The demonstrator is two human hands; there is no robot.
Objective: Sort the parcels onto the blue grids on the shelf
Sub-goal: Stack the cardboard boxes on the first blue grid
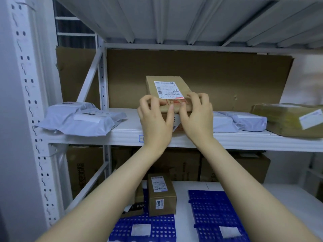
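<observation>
A flat brown cardboard parcel (166,88) with a white label lies on the upper shelf (127,131), on top of another parcel. My left hand (153,117) and my right hand (197,116) both rest on its near edge, fingers curled over it. On the lower shelf lie two blue grids: the left blue grid (157,227) carries a small brown box (161,194) marked 4017, while the right blue grid (215,210) bears only a white tag.
White poly-bag parcels (82,119) lie at the upper shelf's left, more white bags (239,121) and a taped brown parcel (290,119) at its right. Large cardboard boxes (234,168) stand behind the lower shelf. A white upright post (33,102) rises at left.
</observation>
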